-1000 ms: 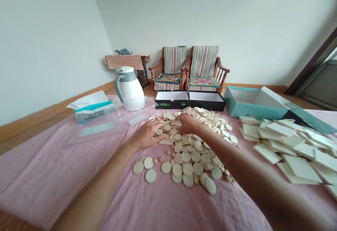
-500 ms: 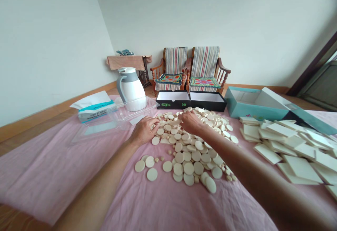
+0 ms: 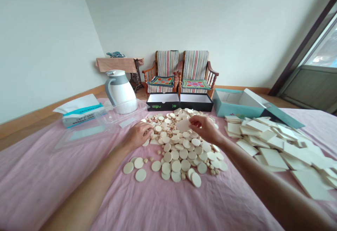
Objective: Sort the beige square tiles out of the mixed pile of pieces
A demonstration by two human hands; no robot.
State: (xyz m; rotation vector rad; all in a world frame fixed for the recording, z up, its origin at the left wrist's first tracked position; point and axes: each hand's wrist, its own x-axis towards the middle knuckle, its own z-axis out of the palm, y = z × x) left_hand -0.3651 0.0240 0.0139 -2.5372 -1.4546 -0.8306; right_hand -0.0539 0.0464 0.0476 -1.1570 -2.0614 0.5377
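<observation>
The pale disc [image 3: 183,125] is up off the heap, pinched narrowly in my right hand [image 3: 205,129] — just above the middle of the heap of cream discs [image 3: 175,153] — while my left hand [image 3: 138,136], loose and empty, rests at the heap's left edge. I'm picking through discs — the open black boxes [image 3: 179,101] lie beyond, the square tiles [image 3: 271,150] to the right.

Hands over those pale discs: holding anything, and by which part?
Right hand pinches a flat pale piece by its edge; left hand holds nothing, resting on the discs.
</observation>
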